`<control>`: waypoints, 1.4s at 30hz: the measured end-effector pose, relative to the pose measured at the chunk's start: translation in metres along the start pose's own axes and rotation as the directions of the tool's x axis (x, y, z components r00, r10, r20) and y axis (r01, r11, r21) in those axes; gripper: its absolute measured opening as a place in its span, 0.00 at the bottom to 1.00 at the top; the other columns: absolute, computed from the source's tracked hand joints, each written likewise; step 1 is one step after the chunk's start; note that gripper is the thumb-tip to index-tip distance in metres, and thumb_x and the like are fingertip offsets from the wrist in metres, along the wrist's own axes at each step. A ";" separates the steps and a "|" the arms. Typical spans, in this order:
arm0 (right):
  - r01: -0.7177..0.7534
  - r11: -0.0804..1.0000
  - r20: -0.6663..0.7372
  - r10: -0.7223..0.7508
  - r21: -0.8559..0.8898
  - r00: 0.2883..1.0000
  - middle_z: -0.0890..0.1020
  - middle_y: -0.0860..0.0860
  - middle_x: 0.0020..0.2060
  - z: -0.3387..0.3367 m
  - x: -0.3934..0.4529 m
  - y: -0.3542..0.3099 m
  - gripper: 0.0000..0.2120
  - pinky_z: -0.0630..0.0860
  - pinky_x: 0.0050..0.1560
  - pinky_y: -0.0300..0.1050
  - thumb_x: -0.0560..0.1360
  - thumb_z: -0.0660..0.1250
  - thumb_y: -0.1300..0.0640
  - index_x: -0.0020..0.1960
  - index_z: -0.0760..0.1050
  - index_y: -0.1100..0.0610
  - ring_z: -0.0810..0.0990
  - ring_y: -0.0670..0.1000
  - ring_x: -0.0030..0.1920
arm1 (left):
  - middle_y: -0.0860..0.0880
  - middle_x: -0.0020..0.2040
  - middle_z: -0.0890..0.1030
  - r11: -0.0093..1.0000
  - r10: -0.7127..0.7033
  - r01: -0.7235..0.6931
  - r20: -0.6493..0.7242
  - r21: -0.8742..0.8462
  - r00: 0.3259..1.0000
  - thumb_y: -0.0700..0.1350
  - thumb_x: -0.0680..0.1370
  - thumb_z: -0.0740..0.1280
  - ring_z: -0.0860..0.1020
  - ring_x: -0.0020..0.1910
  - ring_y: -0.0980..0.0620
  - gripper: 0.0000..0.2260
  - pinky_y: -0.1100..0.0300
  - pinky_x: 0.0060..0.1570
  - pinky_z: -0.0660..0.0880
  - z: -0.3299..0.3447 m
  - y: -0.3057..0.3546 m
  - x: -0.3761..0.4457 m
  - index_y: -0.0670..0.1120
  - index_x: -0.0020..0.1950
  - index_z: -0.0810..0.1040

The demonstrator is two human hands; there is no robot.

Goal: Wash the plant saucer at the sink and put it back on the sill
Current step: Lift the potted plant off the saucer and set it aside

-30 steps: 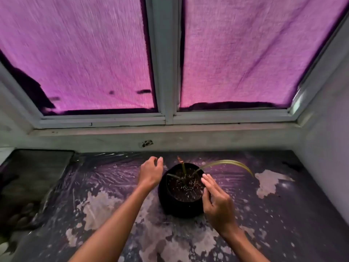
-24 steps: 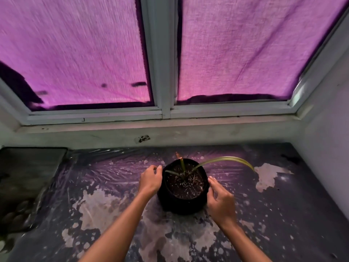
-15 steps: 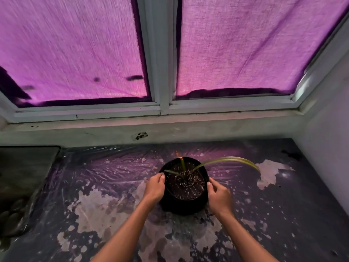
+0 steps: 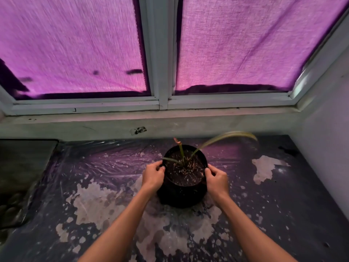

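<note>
A person's two bare forearms reached forward from the bottom edge of the view toward a black plant pot that sat near the middle of a wide, dark sill. The sill was covered with wrinkled clear plastic film and blotched with pale, worn patches.

The left hand gripped the pot's left rim, fingers curled over the edge. The right hand gripped the right rim the same way, thumb hooked at the lip. Both hands were closed around the pot, one on each side.

The pot was filled with dark soil flecked with pale bits. A few thin leaves rose from it; one long leaf arched up and to the right, blurred in the picture.

The plant saucer could not be clearly made out. The pot's wider dark base may have been the saucer beneath it, but the dim light made it hard to tell.

Behind the sill ran a grey ledge and a white window frame with a central upright. Two panes were covered by pink-purple fabric glowing with light. A dark flat panel lay at the far left of the sill, and a pale wall rose at the right.
</note>
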State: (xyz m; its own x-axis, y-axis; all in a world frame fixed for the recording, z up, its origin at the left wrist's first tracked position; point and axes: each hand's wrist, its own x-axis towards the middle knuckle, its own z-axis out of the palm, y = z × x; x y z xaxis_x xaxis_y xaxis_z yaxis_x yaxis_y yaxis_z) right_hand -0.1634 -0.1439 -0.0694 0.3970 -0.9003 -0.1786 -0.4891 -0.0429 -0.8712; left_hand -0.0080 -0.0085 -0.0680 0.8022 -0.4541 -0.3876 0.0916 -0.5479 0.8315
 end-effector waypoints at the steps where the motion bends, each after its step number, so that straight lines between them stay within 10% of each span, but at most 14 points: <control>1: 0.021 1.000 -0.013 -0.021 0.007 1.000 0.84 0.49 0.53 -0.004 0.001 -0.005 0.15 0.78 0.48 0.42 0.78 0.65 0.60 0.63 0.77 0.60 0.81 0.47 0.48 | 0.44 0.61 0.82 0.999 0.018 -0.018 -0.002 -0.032 1.000 0.38 0.80 0.63 0.80 0.59 0.45 0.15 0.45 0.61 0.77 -0.002 0.006 0.000 0.42 0.67 0.78; 9: 0.124 0.983 -0.006 -0.125 0.132 0.992 0.84 0.53 0.53 -0.036 0.008 -0.039 0.13 0.81 0.52 0.56 0.78 0.64 0.59 0.62 0.78 0.59 0.84 0.53 0.49 | 0.47 0.49 0.86 0.986 0.105 -0.108 -0.024 -0.125 0.994 0.39 0.80 0.63 0.83 0.50 0.41 0.13 0.40 0.54 0.79 -0.009 0.053 -0.013 0.46 0.62 0.81; 14: 0.169 0.977 -0.047 -0.164 0.128 0.985 0.83 0.44 0.45 -0.062 0.010 -0.044 0.14 0.79 0.44 0.35 0.78 0.65 0.60 0.62 0.77 0.61 0.83 0.52 0.48 | 0.47 0.51 0.85 0.985 0.134 -0.139 -0.055 -0.099 0.989 0.40 0.79 0.64 0.83 0.52 0.43 0.13 0.43 0.57 0.79 0.002 0.073 -0.025 0.47 0.61 0.82; 22: 0.167 0.972 -0.006 -0.168 0.165 0.986 0.76 0.30 0.32 -0.113 0.034 -0.027 0.09 0.78 0.50 0.55 0.78 0.64 0.60 0.56 0.81 0.57 0.82 0.55 0.48 | 0.46 0.52 0.85 0.988 0.129 -0.134 -0.076 -0.072 0.989 0.39 0.79 0.64 0.82 0.53 0.44 0.13 0.43 0.58 0.78 0.059 0.099 -0.036 0.45 0.62 0.81; 27: 0.131 0.978 -0.013 -0.131 0.164 0.991 0.79 0.33 0.35 -0.159 0.068 -0.002 0.10 0.81 0.50 0.50 0.79 0.63 0.60 0.56 0.81 0.57 0.80 0.40 0.40 | 0.51 0.51 0.85 0.986 0.166 -0.166 -0.091 0.017 0.982 0.40 0.78 0.65 0.81 0.51 0.52 0.13 0.57 0.57 0.76 0.116 0.124 -0.039 0.47 0.60 0.83; 31: 0.131 0.982 -0.072 -0.123 0.136 0.990 0.85 0.50 0.51 -0.202 0.106 0.018 0.12 0.76 0.48 0.35 0.78 0.63 0.61 0.60 0.79 0.60 0.80 0.43 0.45 | 0.50 0.49 0.85 0.988 0.156 -0.156 -0.006 0.003 0.988 0.40 0.79 0.64 0.83 0.49 0.48 0.14 0.47 0.55 0.80 0.172 0.150 -0.034 0.47 0.61 0.82; 42: 0.032 0.999 -0.194 -0.031 0.004 0.981 0.80 0.58 0.60 -0.305 0.226 0.078 0.14 0.72 0.64 0.45 0.78 0.63 0.60 0.62 0.78 0.63 0.78 0.55 0.61 | 0.41 0.51 0.85 0.989 0.095 -0.075 0.159 -0.131 0.983 0.33 0.79 0.60 0.80 0.43 0.46 0.17 0.46 0.48 0.81 0.334 0.211 -0.008 0.45 0.63 0.80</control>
State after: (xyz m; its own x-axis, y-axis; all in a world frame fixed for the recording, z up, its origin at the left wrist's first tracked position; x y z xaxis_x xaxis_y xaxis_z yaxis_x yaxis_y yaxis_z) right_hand -0.3493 -0.4828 -0.0382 0.2540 -0.9653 -0.0598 -0.4726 -0.0700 -0.8785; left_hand -0.1925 -0.3551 -0.0225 0.7029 -0.6103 -0.3652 0.1079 -0.4160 0.9029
